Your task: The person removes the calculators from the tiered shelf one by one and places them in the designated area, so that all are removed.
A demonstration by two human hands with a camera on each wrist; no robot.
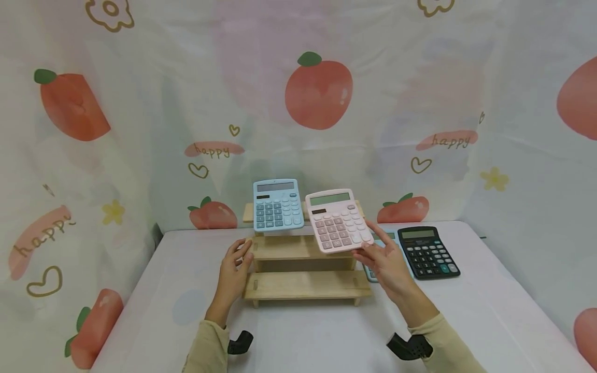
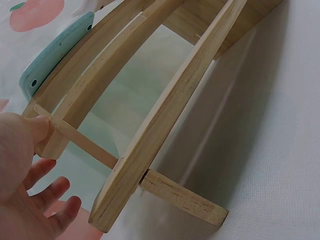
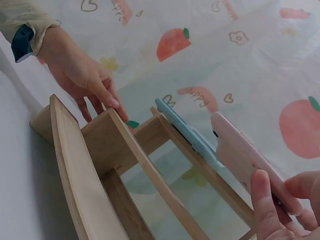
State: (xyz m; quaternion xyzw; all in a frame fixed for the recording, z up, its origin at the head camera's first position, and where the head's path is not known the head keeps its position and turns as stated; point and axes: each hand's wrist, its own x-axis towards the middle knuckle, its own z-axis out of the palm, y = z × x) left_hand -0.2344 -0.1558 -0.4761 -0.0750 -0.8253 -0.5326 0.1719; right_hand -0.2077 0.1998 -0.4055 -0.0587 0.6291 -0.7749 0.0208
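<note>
My right hand (image 1: 384, 264) pinches the lower right corner of a pink calculator (image 1: 338, 220), thumb on one face and fingers on the other. It is tilted, its keys facing me, above the right part of a three-step wooden display stand (image 1: 308, 285). In the right wrist view the pink calculator (image 3: 245, 155) is seen from its edge and back. A light blue calculator (image 1: 278, 204) leans upright on the top step at the left. My left hand (image 1: 235, 272) holds the left end of the middle step between thumb and forefinger, the other fingers spread loosely below in the left wrist view.
Right of the stand a black calculator (image 1: 429, 252) lies on the white table (image 1: 298, 336). Beside it another blue calculator (image 1: 371, 273) is partly hidden behind my right hand. A fruit-patterned cloth (image 1: 317, 160) hangs behind and at both sides.
</note>
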